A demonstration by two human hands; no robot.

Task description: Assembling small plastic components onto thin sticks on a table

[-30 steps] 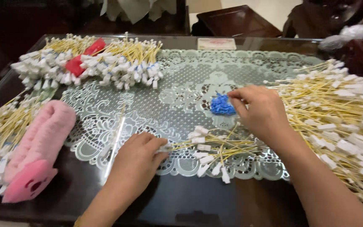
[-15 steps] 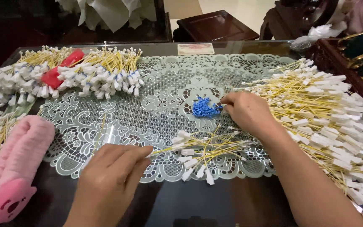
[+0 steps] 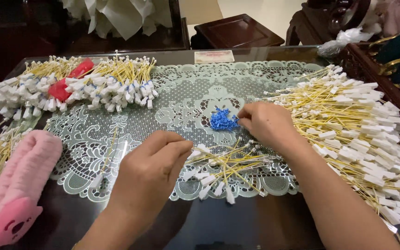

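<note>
Right hand (image 3: 267,124) fingertips touch blue pieces (image 3: 221,120)

Your left hand (image 3: 151,159) sits at the left end of a small bunch of wires (image 3: 223,169) on the lace mat (image 3: 181,109). Your right hand (image 3: 267,125) is behind that bunch, touching the little heap of clips (image 3: 221,120). A big wire pile (image 3: 362,125) lies to your right. Another wire pile (image 3: 84,85) lies far left, behind the soft case (image 3: 17,185).

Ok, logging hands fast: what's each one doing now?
Left hand: pinched on yellow wires.
Right hand: fingertips at the blue pieces; grip cannot be told.
</note>
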